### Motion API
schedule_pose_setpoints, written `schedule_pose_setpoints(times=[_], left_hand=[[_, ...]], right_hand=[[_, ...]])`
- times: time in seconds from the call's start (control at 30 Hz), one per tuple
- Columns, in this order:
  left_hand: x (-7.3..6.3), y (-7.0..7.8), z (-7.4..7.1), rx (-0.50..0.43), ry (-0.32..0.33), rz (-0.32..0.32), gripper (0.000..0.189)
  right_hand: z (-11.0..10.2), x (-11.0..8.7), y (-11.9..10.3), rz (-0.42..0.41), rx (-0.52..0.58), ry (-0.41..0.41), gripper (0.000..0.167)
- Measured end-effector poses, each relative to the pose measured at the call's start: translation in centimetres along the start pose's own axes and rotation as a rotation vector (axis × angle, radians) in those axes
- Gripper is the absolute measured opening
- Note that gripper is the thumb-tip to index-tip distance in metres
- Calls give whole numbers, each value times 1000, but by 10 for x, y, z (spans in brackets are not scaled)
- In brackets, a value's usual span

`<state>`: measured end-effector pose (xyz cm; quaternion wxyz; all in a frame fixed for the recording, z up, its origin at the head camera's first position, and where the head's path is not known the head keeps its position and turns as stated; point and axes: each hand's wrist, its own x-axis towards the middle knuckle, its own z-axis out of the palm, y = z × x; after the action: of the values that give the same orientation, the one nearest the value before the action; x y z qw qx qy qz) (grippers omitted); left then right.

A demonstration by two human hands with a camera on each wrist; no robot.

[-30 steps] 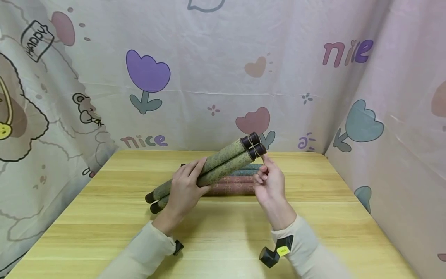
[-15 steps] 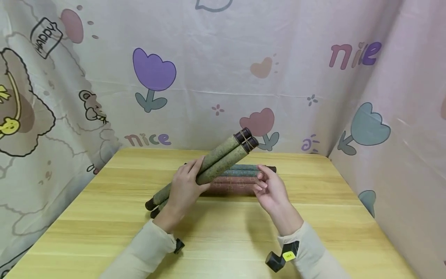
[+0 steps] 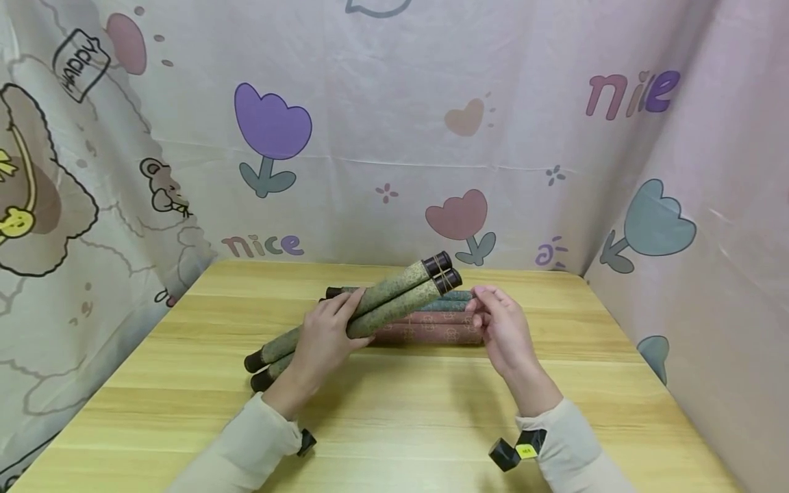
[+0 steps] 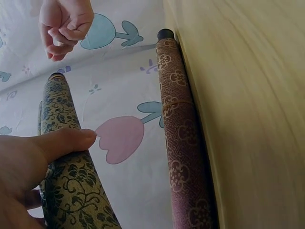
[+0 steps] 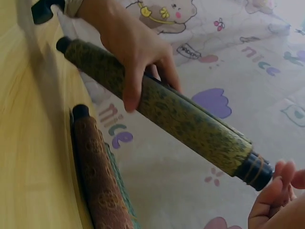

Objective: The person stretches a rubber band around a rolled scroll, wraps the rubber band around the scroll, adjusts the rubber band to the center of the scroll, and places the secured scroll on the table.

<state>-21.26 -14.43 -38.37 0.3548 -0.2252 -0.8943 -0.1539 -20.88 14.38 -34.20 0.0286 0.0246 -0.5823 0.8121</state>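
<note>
A scroll [image 3: 397, 301] made of two green-and-gold patterned rolls lies side by side in the air, its right end tilted up. My left hand [image 3: 323, 335] grips it around the middle, thumb across the near side in the left wrist view. Thin tan cord [image 5: 255, 169] circles the dark knobs at its right end. Just beyond those knobs is my right hand [image 3: 508, 335], fingers bent and the thumb and forefinger tips close together. Whether a thin strand runs between them is too fine to see.
Behind the held scroll, a dark red patterned scroll [image 3: 431, 333] and a teal one [image 3: 455, 305] lie side by side on the wooden table [image 3: 394, 424]. A printed cloth [image 3: 370, 103] hangs along the back and both sides.
The scroll's raised right end swung up and left, then came back down to a flatter tilt. My right hand has moved to the right, away from the knobs.
</note>
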Motion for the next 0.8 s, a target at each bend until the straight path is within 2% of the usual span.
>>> schedule_pose_setpoints(times=[0.13,0.33,0.57,0.67,0.8], left_hand=[[-2,1,0,15,-31,17,91],[-5,2,1,19,-51,25,91],[-7,3,1,25,-87,14,90],[-8,4,0,43,-101,18,89],[-10,7,-1,72,-116,33,87]], right_hand=[[-4,-1,-1,-48,-86,-4,21],[-11,1,1,-114,-163,-57,30],[-14,6,1,-146,-217,-60,26],[-15,7,2,-199,-324,-37,27],[-14,7,5,-313,-559,-6,25]])
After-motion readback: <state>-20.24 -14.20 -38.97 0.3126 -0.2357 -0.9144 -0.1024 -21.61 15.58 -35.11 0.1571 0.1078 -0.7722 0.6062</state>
